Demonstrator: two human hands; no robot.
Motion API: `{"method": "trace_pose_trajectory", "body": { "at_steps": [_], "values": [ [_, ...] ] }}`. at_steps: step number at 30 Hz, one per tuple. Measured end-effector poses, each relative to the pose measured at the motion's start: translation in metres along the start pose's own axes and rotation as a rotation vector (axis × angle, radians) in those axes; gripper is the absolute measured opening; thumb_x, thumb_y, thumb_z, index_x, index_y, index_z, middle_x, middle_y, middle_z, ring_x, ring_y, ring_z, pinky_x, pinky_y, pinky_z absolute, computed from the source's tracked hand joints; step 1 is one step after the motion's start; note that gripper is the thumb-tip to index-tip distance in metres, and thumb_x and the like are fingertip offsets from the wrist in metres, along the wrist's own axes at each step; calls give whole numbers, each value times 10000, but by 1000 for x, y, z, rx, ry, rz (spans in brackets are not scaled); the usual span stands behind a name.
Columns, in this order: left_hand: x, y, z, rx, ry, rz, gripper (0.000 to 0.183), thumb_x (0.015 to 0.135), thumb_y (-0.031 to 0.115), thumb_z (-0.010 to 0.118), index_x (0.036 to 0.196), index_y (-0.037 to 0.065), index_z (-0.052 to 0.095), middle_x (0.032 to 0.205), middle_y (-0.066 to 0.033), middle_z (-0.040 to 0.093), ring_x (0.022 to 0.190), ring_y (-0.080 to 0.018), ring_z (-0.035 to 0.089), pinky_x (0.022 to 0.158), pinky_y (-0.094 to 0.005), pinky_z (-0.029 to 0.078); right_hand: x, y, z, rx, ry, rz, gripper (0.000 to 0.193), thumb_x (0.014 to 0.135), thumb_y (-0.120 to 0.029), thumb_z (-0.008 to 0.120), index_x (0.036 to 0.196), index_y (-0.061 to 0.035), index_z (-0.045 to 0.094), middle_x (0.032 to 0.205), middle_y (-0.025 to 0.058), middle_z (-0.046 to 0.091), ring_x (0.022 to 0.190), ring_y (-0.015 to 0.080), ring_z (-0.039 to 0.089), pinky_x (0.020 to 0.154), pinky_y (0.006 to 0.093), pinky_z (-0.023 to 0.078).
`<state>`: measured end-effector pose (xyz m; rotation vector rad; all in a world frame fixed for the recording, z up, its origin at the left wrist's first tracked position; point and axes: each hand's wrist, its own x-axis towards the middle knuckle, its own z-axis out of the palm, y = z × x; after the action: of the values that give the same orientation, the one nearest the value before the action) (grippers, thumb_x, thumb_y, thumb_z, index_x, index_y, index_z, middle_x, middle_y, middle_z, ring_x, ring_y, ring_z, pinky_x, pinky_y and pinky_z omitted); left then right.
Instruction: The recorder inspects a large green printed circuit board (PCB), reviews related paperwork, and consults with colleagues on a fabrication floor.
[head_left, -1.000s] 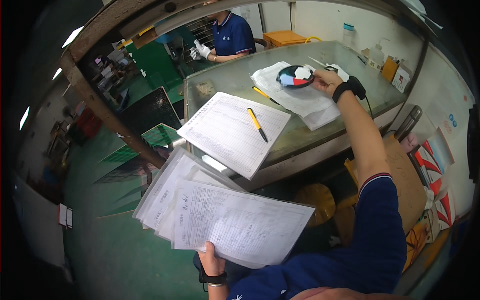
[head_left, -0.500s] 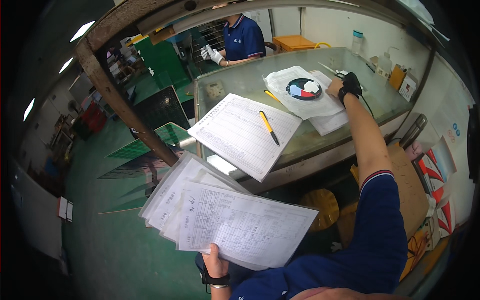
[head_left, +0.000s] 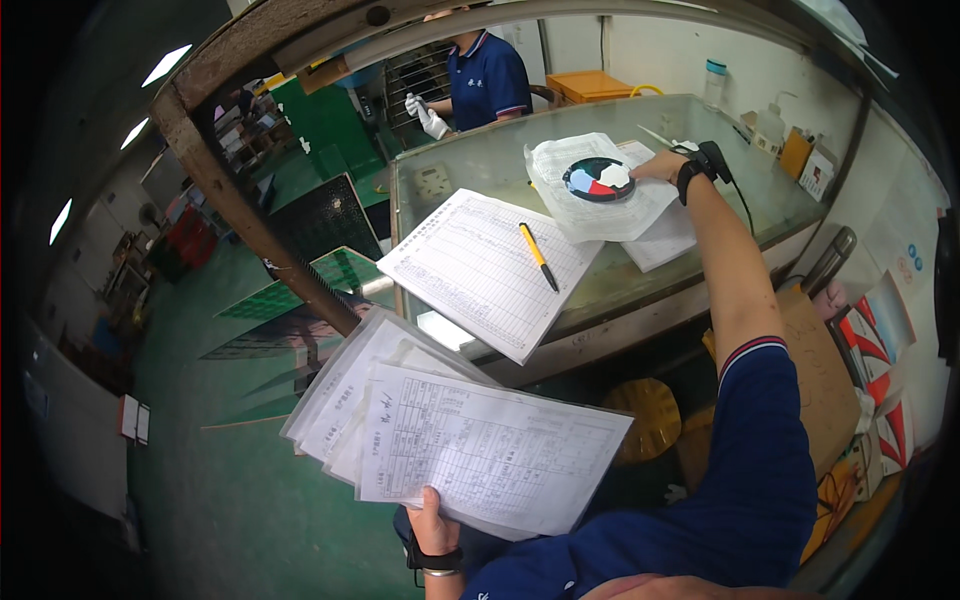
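My left hand [head_left: 432, 525] grips the lower edge of a fanned stack of printed forms [head_left: 490, 450] in clear sleeves, thumb on top. My right hand [head_left: 660, 168] reaches across the glass-topped table, its fingers closed at the right edge of a round black disc [head_left: 600, 196] with blue, red and white patches. Under the disc lies a crinkled whitish sheet [head_left: 600, 225]. Part of the fingertips is hidden. Between the hands, a ruled record sheet [head_left: 470, 250] overhangs the table's front edge, with a yellow and black pen [head_left: 538, 256] on it.
A rusty metal frame [head_left: 250, 200] rises around the glass table [head_left: 450, 165]. Behind it sits a person in a blue shirt [head_left: 487, 80] and white gloves. Bottles [head_left: 769, 125] and small boxes stand at the back right. A cardboard box [head_left: 815, 370] is beside my right arm.
My right hand has moved slightly left, and the disc and crinkled sheet have shifted left with it, covering most of a second pen. My left hand still holds the forms.
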<state>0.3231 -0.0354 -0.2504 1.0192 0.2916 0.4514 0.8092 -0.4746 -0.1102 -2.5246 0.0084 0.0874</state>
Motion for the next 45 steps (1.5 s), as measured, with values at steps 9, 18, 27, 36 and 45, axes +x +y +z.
{"method": "trace_pose_trajectory", "body": {
  "at_steps": [9, 18, 27, 36, 45],
  "values": [
    [0, -1, -1, -35, -28, -21, 680, 828, 236, 645, 1344, -24, 286, 1332, -149, 389, 1186, -275, 414, 1015, -395, 323, -10, -11, 6, 41, 47, 82, 705, 608, -416, 780, 1080, 78, 608, 1107, 192, 608, 1006, 242, 574, 875, 265, 420],
    [3, -1, -1, -15, -21, -14, 664, 841, 225, 623, 1353, -19, 280, 1345, -149, 381, 1202, -275, 403, 1028, -399, 304, -38, 10, 2, 408, -25, -76, 607, 688, -395, 734, 1017, 103, 620, 975, 138, 644, 862, 187, 582, 759, 260, 439],
    [4, 1, 4, -94, -52, -73, 635, 842, 180, 629, 1350, -3, 296, 1355, -145, 373, 1222, -279, 384, 1035, -412, 291, -76, 34, -21, 615, 11, -80, 415, 794, -282, 634, 1063, 34, 610, 960, 74, 638, 808, 130, 585, 707, 230, 455],
    [6, 1, 5, -23, -9, -59, 686, 830, 197, 639, 1369, 2, 262, 1374, -140, 347, 1230, -281, 371, 1046, -413, 281, -188, 93, -54, 457, 112, 10, 415, 816, -259, 593, 1105, 39, 590, 965, 92, 639, 793, 140, 588, 709, 240, 462],
    [8, 3, 8, -8, -80, -50, 720, 817, 214, 656, 1368, -12, 252, 1375, -147, 341, 1232, -284, 368, 1051, -409, 275, -236, 209, -72, 736, 240, 195, 390, 844, -274, 570, 1094, 25, 584, 928, 67, 643, 778, 132, 594, 692, 239, 468]
  ]
}}
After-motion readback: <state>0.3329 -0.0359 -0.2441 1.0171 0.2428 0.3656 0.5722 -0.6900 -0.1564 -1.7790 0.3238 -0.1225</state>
